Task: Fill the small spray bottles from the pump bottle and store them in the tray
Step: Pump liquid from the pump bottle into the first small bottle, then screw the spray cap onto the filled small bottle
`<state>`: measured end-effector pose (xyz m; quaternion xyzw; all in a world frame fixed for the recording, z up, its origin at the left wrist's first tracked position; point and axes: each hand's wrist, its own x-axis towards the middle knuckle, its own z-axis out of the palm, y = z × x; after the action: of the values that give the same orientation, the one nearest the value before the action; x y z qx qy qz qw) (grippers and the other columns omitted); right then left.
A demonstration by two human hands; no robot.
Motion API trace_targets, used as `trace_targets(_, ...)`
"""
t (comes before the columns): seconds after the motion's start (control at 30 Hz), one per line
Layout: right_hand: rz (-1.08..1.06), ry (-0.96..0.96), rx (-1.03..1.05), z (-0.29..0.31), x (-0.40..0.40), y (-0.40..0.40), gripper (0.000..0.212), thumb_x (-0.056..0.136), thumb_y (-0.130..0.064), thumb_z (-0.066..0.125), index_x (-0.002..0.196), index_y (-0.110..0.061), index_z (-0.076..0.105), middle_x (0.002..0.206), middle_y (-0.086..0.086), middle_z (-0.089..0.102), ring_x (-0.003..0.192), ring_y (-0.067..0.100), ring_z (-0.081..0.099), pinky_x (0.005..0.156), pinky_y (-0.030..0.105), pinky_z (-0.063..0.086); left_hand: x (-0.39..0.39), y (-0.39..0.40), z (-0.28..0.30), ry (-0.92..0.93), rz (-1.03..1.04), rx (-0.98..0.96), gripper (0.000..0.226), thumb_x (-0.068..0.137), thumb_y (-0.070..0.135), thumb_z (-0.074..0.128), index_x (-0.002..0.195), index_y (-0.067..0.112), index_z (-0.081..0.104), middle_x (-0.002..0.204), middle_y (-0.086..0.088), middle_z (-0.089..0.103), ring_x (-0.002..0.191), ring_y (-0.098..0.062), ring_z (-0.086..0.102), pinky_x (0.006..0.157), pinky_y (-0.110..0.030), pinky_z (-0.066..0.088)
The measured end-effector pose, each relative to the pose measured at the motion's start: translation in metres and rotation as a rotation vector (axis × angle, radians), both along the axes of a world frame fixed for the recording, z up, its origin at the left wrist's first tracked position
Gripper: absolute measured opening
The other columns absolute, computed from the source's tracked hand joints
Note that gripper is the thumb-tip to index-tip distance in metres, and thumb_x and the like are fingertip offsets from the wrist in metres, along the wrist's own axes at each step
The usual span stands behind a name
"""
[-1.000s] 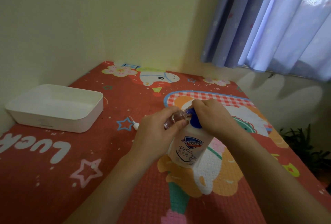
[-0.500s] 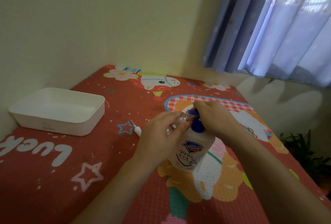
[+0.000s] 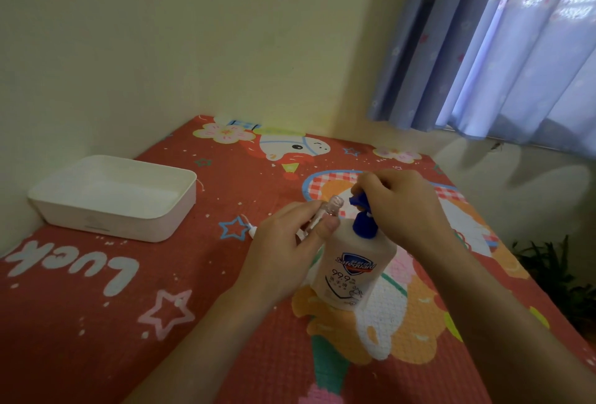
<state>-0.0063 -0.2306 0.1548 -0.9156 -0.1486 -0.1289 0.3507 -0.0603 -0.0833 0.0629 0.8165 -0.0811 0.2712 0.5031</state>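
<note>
A white pump bottle [image 3: 353,266] with a blue pump head [image 3: 362,211] stands on the red patterned mat. My right hand [image 3: 400,206] curls over the pump head from above. My left hand [image 3: 287,255] pinches a small clear spray bottle [image 3: 324,216], tilted, its open mouth just left of the blue nozzle. A small white spray cap [image 3: 251,230] lies on the mat, partly hidden behind my left hand. The white tray [image 3: 109,198] sits at the left by the wall, with nothing visible inside.
The mat [image 3: 96,307] covers a raised surface in a wall corner. A blue curtain [image 3: 500,42] hangs at the upper right. Beyond the mat's right edge, a green plant [image 3: 554,261] stands low on the floor.
The pump head has risen and my right hand with it. The small bottle's mouth now sits a little apart from the nozzle. The view has tilted slightly.
</note>
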Motion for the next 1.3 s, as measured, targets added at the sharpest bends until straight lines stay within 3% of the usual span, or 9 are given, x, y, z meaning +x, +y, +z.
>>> trace_targets(0.1, 0.004, -0.078, 0.005, 0.001, 0.000, 0.005, 0.036, 0.090, -0.025, 0.043, 0.076, -0.004, 0.069, 0.070, 0.001, 0.072, 0.067, 0.009, 0.067, 0.070, 0.041, 0.058, -0.003, 0.009, 0.000, -0.023, 0.074, 0.026, 0.033, 0.096, 0.053, 0.047, 0.107, 0.031, 0.069, 0.080, 0.014, 0.059, 0.078, -0.007, 0.056, 0.065, -0.016, 0.042)
trace_targets(0.17, 0.014, -0.168, -0.017, -0.001, -0.001, 0.011, 0.037, 0.089, -0.029, 0.042, 0.075, -0.005, 0.067, 0.069, 0.005, 0.071, 0.067, 0.018, 0.067, 0.067, 0.044, 0.058, -0.005, 0.017, -0.001, -0.032, 0.116, 0.028, 0.031, 0.097, 0.052, 0.047, 0.102, 0.031, 0.069, 0.076, 0.011, 0.056, 0.071, -0.010, 0.054, 0.062, -0.021, 0.043)
trace_targets(0.3, 0.046, -0.347, -0.075, -0.004, -0.006, 0.026, 0.036, 0.090, -0.031, 0.046, 0.070, -0.010, 0.066, 0.062, 0.007, 0.065, 0.060, 0.023, 0.060, 0.058, 0.042, 0.053, -0.009, 0.031, -0.005, -0.033, 0.156, -0.042, 0.028, 0.096, 0.051, 0.051, 0.105, 0.033, 0.069, 0.077, 0.007, 0.063, 0.071, -0.013, 0.058, 0.062, -0.026, 0.045)
trace_targets(0.47, 0.144, -0.479, -0.180, -0.009, -0.015, 0.044, 0.024, 0.089, -0.021, 0.052, 0.075, -0.012, 0.068, 0.071, 0.003, 0.070, 0.066, 0.021, 0.064, 0.060, 0.038, 0.053, -0.014, 0.049, -0.013, 0.002, 0.211, -0.129, 0.016, 0.094, 0.044, 0.060, 0.107, 0.039, 0.067, 0.078, 0.013, 0.070, 0.068, -0.006, 0.066, 0.065, -0.037, 0.055)
trace_targets(0.63, 0.199, -0.480, -0.255, -0.018, -0.018, 0.064, 0.020, 0.089, -0.016, 0.051, 0.083, -0.011, 0.068, 0.078, 0.005, 0.071, 0.075, 0.024, 0.063, 0.065, 0.040, 0.053, -0.016, 0.070, -0.024, 0.029, 0.233, -0.156, 0.010, 0.094, 0.038, 0.062, 0.104, 0.039, 0.064, 0.080, 0.007, 0.073, 0.072, -0.014, 0.071, 0.071, -0.049, 0.057)
trace_targets(0.9, 0.269, -0.435, -0.255, -0.040, -0.016, 0.091, 0.025, 0.091, -0.013, 0.052, 0.109, -0.016, 0.070, 0.101, 0.000, 0.072, 0.093, 0.021, 0.065, 0.077, 0.038, 0.055, -0.020, 0.088, -0.036, 0.075, 0.277, -0.202, 0.016, 0.092, 0.026, 0.067, 0.100, 0.039, 0.063, 0.084, 0.009, 0.073, 0.078, -0.014, 0.072, 0.076, -0.051, 0.057)
trace_targets(1.3, 0.187, -0.229, -0.397, -0.106, 0.015, 0.129, 0.025, 0.089, -0.025, 0.048, 0.101, -0.017, 0.069, 0.096, 0.001, 0.068, 0.092, 0.023, 0.056, 0.076, 0.037, 0.051, -0.027, 0.100, -0.047, 0.057, 0.355, -0.176, 0.028, 0.089, 0.029, 0.071, 0.097, 0.054, 0.061, 0.092, 0.024, 0.072, 0.084, -0.002, 0.069, 0.080, -0.041, 0.057)
